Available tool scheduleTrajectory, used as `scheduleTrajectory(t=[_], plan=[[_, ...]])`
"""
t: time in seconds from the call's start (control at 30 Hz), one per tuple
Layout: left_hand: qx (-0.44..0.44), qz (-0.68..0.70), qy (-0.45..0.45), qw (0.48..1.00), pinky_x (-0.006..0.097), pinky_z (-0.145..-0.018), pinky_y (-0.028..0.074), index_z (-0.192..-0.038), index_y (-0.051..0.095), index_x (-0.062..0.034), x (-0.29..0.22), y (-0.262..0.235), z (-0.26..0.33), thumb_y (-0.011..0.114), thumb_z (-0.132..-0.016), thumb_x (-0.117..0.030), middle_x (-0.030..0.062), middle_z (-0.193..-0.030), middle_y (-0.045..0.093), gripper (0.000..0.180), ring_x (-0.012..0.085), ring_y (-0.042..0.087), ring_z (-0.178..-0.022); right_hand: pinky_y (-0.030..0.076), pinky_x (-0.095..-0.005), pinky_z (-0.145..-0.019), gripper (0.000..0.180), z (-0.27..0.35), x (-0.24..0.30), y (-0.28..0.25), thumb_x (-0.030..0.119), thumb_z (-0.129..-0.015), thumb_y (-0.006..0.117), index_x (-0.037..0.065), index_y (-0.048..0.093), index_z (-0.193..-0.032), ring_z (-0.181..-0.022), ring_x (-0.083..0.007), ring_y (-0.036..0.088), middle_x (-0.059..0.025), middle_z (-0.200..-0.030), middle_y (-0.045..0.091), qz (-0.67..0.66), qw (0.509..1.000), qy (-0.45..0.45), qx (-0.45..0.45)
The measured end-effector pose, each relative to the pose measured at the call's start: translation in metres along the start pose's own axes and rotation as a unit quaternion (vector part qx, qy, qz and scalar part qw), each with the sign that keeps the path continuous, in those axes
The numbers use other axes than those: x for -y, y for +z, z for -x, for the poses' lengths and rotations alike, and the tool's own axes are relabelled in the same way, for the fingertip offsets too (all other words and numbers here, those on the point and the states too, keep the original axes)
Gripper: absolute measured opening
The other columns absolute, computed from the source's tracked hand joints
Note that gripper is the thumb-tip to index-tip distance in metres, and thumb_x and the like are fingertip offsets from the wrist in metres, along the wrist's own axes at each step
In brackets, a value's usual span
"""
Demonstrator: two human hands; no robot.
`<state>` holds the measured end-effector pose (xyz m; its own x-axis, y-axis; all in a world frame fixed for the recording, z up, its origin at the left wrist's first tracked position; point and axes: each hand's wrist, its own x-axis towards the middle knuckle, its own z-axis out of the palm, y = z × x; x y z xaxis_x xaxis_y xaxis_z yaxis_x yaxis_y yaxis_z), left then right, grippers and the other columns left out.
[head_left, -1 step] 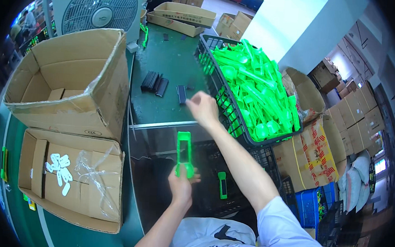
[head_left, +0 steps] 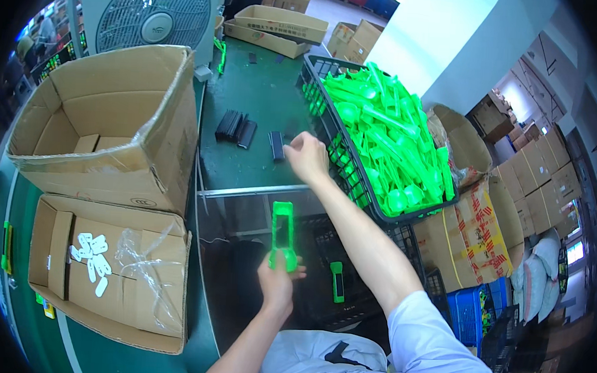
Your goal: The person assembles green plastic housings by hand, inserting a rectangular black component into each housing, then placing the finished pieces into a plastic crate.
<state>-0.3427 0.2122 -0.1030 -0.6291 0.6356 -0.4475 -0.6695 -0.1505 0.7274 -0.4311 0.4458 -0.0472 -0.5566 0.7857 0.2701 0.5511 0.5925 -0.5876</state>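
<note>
My left hand [head_left: 277,284] is closed round the rounded lower end of a bright green plastic housing [head_left: 275,219]. This piece is long, with a dark rectangular recess along its middle, and stands upright above the hand. Over the green table, my right hand [head_left: 308,158] has its fingers curled together beside a small black rectangular strip [head_left: 277,146]. Whether the fingertips hold anything is hidden. A row of similar black strips [head_left: 230,126] stands packed together just to the left. Another green housing [head_left: 337,282] with a dark middle lies below, left of my right forearm.
A black crate [head_left: 346,163] heaped with green plastic parts [head_left: 384,130] stands right of my right hand. To the left are a tall open carton [head_left: 101,167] and a shallow carton [head_left: 115,332] holding white oval pieces [head_left: 93,252] and clear film. A fan [head_left: 151,17] stands behind.
The whole view has shifted slightly. My right hand's fingers are a little more curled beside the black strip; my left hand still grips the green housing.
</note>
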Motion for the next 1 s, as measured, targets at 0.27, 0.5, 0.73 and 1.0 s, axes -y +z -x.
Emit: scheduleTrajectory(t=[0.27, 0.5, 0.73, 1.0], plan=[[0.028, -0.035, -0.048, 0.998, 0.03, -0.062, 0.057, -0.106, 0.057, 0.0011, 0.01, 0.003, -0.003, 0.041, -0.105, -0.023, 0.0125, -0.088, 0.065, 0.029, 0.0176, 0.066, -0.07, 0.053, -0.0435, -0.092, 0.038, -0.114, -0.014, 0.048, 0.025, -0.075, 0.077, -0.002, 0.07, -0.102, -0.105, -0.0379, 0.066, -0.0246, -0.11, 0.068, 0.147, 0.981, 0.126, 0.034], [0.035, -0.014, -0.084, 0.996, 0.03, -0.064, 0.056, -0.109, 0.058, 0.0008, 0.0, 0.002, -0.004, 0.043, -0.105, -0.024, 0.0116, -0.089, 0.065, 0.029, 0.0167, 0.066, -0.071, 0.054, -0.0423, -0.09, 0.039, -0.15, -0.009, 0.062, 0.019, -0.072, 0.075, -0.003, 0.069, -0.104, -0.106, -0.0364, 0.066, -0.0242, -0.112, 0.067, 0.237, 0.961, 0.071, 0.126], [0.052, 0.004, -0.131, 0.99, 0.03, -0.065, 0.057, -0.11, 0.058, 0.002, 0.0, 0.008, 0.0, 0.045, -0.104, -0.024, 0.0121, -0.089, 0.065, 0.029, 0.0172, 0.066, -0.073, 0.06, -0.0388, -0.073, 0.038, -0.171, -0.028, 0.059, 0.018, -0.071, 0.076, -0.008, 0.069, -0.097, -0.084, -0.0328, 0.073, -0.0234, -0.097, 0.071, 0.26, 0.949, 0.083, 0.158], [0.047, 0.003, -0.135, 0.99, 0.031, -0.066, 0.057, -0.111, 0.059, 0.0023, 0.004, 0.002, 0.0, 0.045, -0.104, -0.023, 0.0121, -0.09, 0.065, 0.03, 0.0171, 0.066, -0.074, 0.058, -0.0394, -0.077, 0.046, -0.156, -0.01, 0.058, 0.027, -0.068, 0.077, -0.008, 0.069, -0.098, -0.087, -0.0332, 0.071, -0.0239, -0.101, 0.07, 0.241, 0.95, 0.088, 0.178]])
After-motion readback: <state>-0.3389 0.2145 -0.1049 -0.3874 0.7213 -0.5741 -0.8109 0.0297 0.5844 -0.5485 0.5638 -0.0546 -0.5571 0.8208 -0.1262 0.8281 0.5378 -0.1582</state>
